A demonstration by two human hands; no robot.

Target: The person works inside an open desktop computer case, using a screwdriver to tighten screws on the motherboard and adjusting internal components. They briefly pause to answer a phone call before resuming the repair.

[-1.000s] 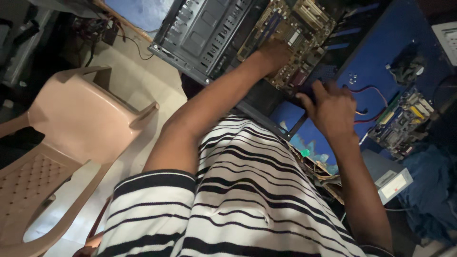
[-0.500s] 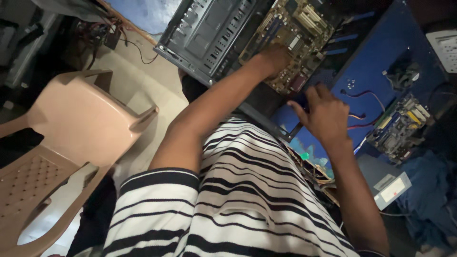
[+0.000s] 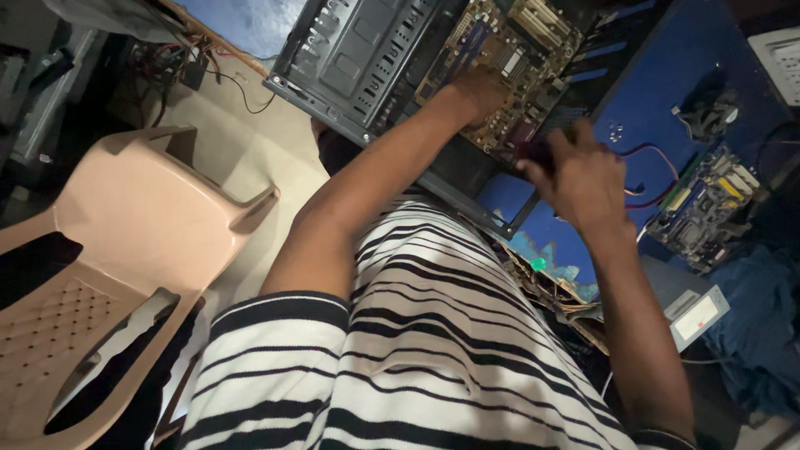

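An open metal computer case [image 3: 350, 58] lies on its side with a tan motherboard [image 3: 533, 42] inside. My left hand [image 3: 479, 87] reaches into the case and rests on the motherboard with its fingers curled down; what they hold is hidden. My right hand [image 3: 579, 175] hovers at the case's near edge, above the blue table [image 3: 658, 92]. It is closed around a small dark handle [image 3: 532, 154], and the tool's tip is hidden. My striped shirt fills the bottom of the view.
A second loose motherboard [image 3: 708, 208] with red wires lies on the table to the right, with tiny screws [image 3: 617, 129] near it. A white box [image 3: 696, 312] and blue cloth [image 3: 758, 333] sit lower right. A beige plastic chair [image 3: 125, 242] stands at left.
My right hand had its fingers spread half a second ago and now is curled around the dark handle. My left hand stays on the motherboard. The view shifted slightly.
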